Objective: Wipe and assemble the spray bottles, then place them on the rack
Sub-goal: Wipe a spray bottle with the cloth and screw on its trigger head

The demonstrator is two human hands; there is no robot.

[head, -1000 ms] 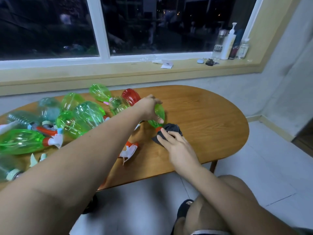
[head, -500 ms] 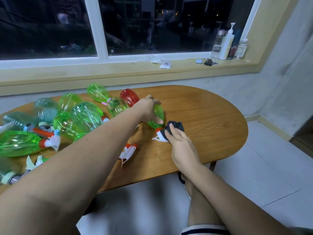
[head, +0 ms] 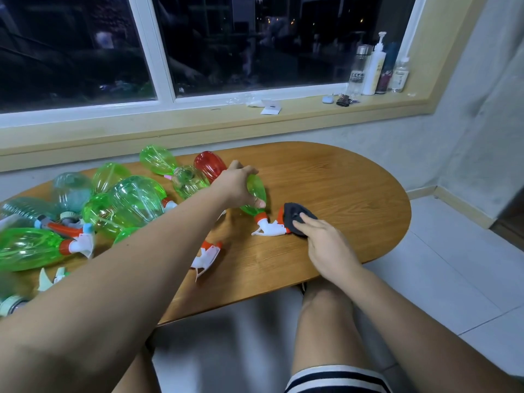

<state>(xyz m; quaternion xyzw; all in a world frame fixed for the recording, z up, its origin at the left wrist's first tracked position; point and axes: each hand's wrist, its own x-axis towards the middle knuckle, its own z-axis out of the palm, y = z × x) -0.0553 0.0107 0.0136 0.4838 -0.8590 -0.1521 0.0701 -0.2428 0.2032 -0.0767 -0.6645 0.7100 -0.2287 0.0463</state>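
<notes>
One green spray bottle (head: 257, 191) lies on its side near the middle of the oval wooden table (head: 340, 177). Its base points toward the window, and its white trigger head (head: 268, 228) with the orange collar points toward you. Your left hand (head: 236, 185) is wrapped over the bottle's body, fingers and thumb curled round it, holding it down on the tabletop.

Just right of the trigger head, your right hand (head: 326, 245) presses a dark cloth (head: 296, 218) against the nozzle end. Your fingers lie fairly straight on top of the cloth rather than curled round it; where your thumb sits cannot be told.

Close behind your left hand lies a red bottle (head: 209, 165), also on its side. A loose trigger head (head: 205, 256), white and orange, rests on the table nearer you, beside your left forearm.

Farther left, a heap of green bottles (head: 136, 199) covers that end of the table, some with heads fitted.

Beyond the table, the windowsill (head: 198, 120) carries a white pump bottle (head: 374, 69), a clear bottle (head: 357, 72) beside it and a white card (head: 270, 109).
</notes>
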